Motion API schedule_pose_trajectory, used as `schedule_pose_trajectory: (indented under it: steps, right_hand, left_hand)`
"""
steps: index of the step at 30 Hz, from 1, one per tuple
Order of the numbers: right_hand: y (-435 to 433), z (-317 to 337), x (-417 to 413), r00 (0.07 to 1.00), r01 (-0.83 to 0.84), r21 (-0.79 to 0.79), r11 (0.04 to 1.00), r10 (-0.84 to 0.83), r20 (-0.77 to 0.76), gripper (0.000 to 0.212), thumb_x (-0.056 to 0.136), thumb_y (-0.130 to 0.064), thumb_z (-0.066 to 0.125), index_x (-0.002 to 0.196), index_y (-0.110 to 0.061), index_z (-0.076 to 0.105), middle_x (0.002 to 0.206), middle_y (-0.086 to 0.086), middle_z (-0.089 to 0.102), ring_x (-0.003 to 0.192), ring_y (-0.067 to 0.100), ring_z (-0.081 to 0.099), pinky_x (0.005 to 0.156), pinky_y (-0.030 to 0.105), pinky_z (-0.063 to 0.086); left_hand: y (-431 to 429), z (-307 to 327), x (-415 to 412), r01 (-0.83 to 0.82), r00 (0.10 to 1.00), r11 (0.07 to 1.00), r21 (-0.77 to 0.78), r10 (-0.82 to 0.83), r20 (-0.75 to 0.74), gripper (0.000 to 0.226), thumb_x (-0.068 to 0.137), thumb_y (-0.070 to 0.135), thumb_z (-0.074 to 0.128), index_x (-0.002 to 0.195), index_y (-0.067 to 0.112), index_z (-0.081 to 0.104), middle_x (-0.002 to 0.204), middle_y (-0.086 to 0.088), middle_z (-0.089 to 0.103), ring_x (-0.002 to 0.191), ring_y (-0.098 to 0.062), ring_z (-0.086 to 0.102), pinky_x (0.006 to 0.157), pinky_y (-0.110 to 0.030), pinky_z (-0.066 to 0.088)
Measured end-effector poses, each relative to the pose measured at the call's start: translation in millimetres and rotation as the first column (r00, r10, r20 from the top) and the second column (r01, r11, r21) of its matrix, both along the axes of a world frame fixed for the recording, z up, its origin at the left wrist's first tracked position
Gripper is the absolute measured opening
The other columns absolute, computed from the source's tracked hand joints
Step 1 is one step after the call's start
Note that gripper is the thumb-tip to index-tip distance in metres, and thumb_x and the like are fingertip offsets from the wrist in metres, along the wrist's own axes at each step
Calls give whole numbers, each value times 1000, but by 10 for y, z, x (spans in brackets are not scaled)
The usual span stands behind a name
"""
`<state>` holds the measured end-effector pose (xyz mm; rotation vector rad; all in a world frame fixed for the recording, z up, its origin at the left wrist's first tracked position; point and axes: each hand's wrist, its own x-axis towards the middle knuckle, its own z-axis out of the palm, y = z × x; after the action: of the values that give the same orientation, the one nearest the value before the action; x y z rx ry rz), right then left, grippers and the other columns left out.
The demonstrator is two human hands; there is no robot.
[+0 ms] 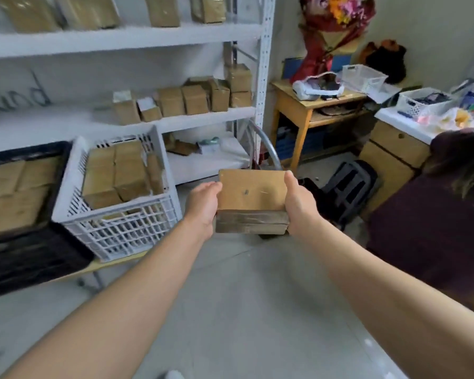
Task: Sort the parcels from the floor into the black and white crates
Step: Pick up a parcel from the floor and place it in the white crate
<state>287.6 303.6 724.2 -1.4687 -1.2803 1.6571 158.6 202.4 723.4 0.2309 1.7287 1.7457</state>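
I hold a brown cardboard parcel (252, 192) in the air at mid-frame, above the grey floor. My left hand (203, 206) grips its left side and my right hand (298, 206) grips its right side, thumbs on top. To the left stands the white crate (121, 231), holding several brown parcels. Further left, at the frame's edge, is the black crate (25, 258), also filled with brown parcels. Both crates sit on a low wooden platform.
A white shelf rack (266, 77) with more boxes stands behind the crates. A wooden table (296, 105), a dark stool (350, 187) and a cabinet (394, 154) lie ahead right. Another person in a dark top (435, 228) is close on my right.
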Motion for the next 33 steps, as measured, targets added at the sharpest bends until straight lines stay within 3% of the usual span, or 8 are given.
schedule_pose_trajectory:
  steps: [5,9,11,15,22,27,30,33]
  right_hand:
    - [-450,107,-1069,974,-224,43,974,225,-17,53,91,-56,44,126,-16,50,101,0,54,86,17,50,71,31,39]
    - [-782,171,-1842,951,-307,24,951,307,-35,53,91,-51,47,128,-13,50,113,4,55,103,26,54,93,41,46]
    - [-892,195,-2213,943,-329,28,944,330,-43,51,92,-48,48,127,-12,52,117,9,57,106,30,56,97,46,47]
    - [-1022,210,-2903,935,-345,64,936,349,-67,46,94,-44,48,124,-10,53,114,10,59,103,28,57,95,42,47]
    - [-1124,49,-3771,913,-406,29,913,407,-38,41,92,-43,49,118,-12,53,113,12,61,104,30,59,97,47,47]
    - [-1091,-127,-4261,891,-453,7,891,453,31,48,92,-46,49,124,-11,51,117,10,60,105,27,57,98,46,45]
    - [-1016,-265,-4548,862,-502,-12,865,502,75,53,93,-48,47,131,-12,49,121,7,56,108,25,53,97,38,42]
    - [-910,-469,-4824,813,-561,-72,824,566,140,58,93,-52,43,134,-11,46,125,9,52,110,25,49,94,36,39]
  left_hand:
    - [-686,43,-912,-209,978,978,-27,209,13,34,91,8,56,125,10,55,116,-8,61,104,-22,59,88,-34,48]
    - [-1131,48,-1594,-277,960,960,-34,278,34,36,90,6,56,126,12,53,108,-5,62,89,-15,59,67,-27,47]
    - [-1252,65,-1956,-309,951,951,-32,310,27,35,90,6,56,124,13,55,108,-5,62,90,-16,60,72,-30,49]
    - [-1383,82,-2613,-357,933,934,-17,358,38,29,89,4,57,116,16,56,100,-4,62,87,-15,59,85,-34,49]
    - [-1574,-30,-3400,-358,933,932,-55,360,25,35,89,0,55,122,11,57,107,-8,63,89,-17,60,83,-35,51]
    - [-1609,-223,-3819,-381,920,921,-78,386,67,31,88,-2,56,112,17,59,90,0,64,82,-14,61,73,-32,52]
    - [-1589,-387,-4067,-380,919,915,-132,390,62,38,87,-6,57,120,12,58,99,-4,65,86,-18,63,71,-32,53]
    - [-1552,-568,-4289,-377,920,896,-236,392,19,43,83,-11,57,122,8,59,112,-10,64,99,-24,63,88,-37,53]
